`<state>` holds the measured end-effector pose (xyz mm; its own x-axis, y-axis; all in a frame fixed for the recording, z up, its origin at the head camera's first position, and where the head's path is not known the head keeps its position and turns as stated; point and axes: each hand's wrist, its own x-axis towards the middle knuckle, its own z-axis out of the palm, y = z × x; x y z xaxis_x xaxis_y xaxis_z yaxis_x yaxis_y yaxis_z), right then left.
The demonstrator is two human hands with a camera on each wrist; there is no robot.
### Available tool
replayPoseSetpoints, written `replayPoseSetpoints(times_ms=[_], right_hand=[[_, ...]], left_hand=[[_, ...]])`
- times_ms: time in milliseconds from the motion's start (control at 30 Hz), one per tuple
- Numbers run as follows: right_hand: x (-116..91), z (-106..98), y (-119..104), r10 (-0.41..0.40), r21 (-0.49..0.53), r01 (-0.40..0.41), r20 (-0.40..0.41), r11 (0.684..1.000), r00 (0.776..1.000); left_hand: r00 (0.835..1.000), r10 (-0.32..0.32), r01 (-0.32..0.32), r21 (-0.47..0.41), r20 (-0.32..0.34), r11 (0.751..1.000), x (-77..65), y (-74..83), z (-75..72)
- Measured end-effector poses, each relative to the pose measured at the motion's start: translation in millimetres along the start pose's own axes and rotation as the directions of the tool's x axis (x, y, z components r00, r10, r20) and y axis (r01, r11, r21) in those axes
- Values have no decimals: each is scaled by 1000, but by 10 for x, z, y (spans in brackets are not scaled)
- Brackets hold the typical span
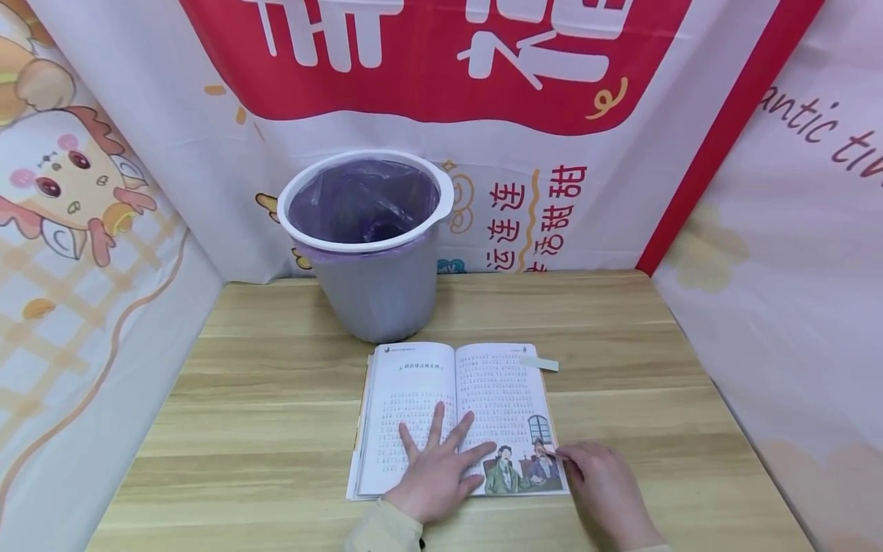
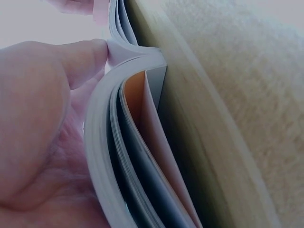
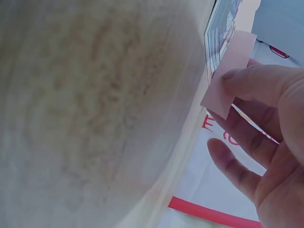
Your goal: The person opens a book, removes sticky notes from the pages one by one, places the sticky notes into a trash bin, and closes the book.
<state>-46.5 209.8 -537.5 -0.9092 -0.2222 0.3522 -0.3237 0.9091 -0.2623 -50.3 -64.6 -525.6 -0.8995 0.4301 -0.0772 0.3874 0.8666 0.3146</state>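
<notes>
An open book [image 1: 493,387] with printed text and a coloured drawing lies on the wooden table. My left hand [image 1: 440,474] rests flat across its lower middle, fingers spread over both pages; the left wrist view shows the thumb [image 2: 85,59] against the pages near the spine. At the lower right edge of the book, my right hand [image 1: 608,484] pinches a pink paper strip [image 3: 233,64] between thumb and forefinger. That strip overlaps the page edge. Higher up, a pale green strip [image 1: 548,364] sticks out from the right page.
A grey waste bin [image 1: 375,295] with a white rim and purple liner stands behind the book, left of centre. Printed cloths [image 1: 759,322] hang around the sides and back of the wooden table [image 1: 262,429].
</notes>
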Motion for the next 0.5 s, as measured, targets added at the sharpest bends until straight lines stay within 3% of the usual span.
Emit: replayPoseSetpoints(times_ms=[267, 400, 500], right_hand=[[59, -159, -35, 79, 47, -80, 8, 996, 997], [172, -305, -56, 31, 37, -30, -35, 999, 999], [309, -407, -43, -52, 34, 56, -108, 998, 993]], left_hand=[[1000, -3, 3, -3, 0, 1000, 3, -7, -4], [1000, -7, 7, -14, 7, 1000, 11, -15, 11], [1000, -8, 8, -16, 10, 1000, 9, -12, 15]])
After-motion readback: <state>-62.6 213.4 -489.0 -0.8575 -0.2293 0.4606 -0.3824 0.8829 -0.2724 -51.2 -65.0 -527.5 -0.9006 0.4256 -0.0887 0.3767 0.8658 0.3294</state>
